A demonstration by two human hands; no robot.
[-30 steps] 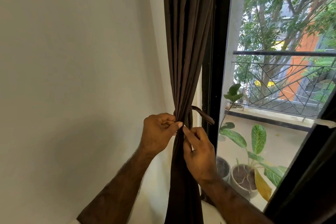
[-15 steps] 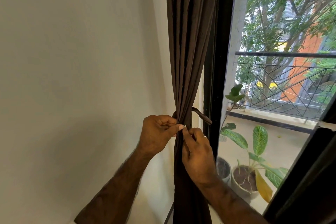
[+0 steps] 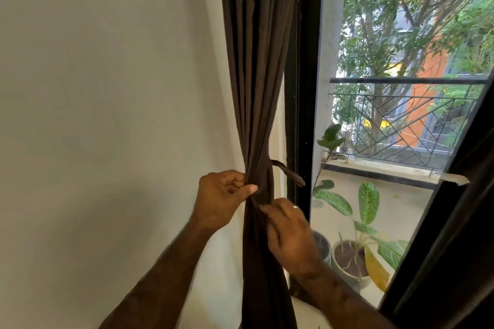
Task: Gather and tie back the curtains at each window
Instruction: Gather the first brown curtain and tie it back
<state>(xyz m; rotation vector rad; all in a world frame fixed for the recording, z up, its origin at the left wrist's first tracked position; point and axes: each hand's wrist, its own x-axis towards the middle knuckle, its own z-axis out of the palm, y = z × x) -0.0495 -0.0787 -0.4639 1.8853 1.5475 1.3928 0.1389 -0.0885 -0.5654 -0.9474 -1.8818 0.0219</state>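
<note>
Head view looks down on the curtain (image 3: pixel 256 67), dark brown, bunched into a narrow waist against the black window frame (image 3: pixel 307 93), with the white wall (image 3: pixel 107 88) on its other side. A matching tie-back (image 3: pixel 287 172) wraps that waist and its free end sticks out toward the frame. My left hand (image 3: pixel 222 199) has a curled grip, thumb pressing folds at the waist. My right hand (image 3: pixel 290 235) sits just below, fingertips (image 3: pixel 263 207) on the cloth; whether they pinch the band or only touch the fabric, I cannot tell.

The risk, as I judge it: if my left grip eases before the band is fastened, the folds fan out and the gather is lost. That loose end could slip back through, and brown on brown makes strap and curtain easy to confuse.

Beyond the glass (image 3: pixel 374 115) stand potted plants (image 3: pixel 366 222), a balcony railing (image 3: pixel 401 115) and trees. The frame crowds my right hand, leaving little room to pull the end across.
</note>
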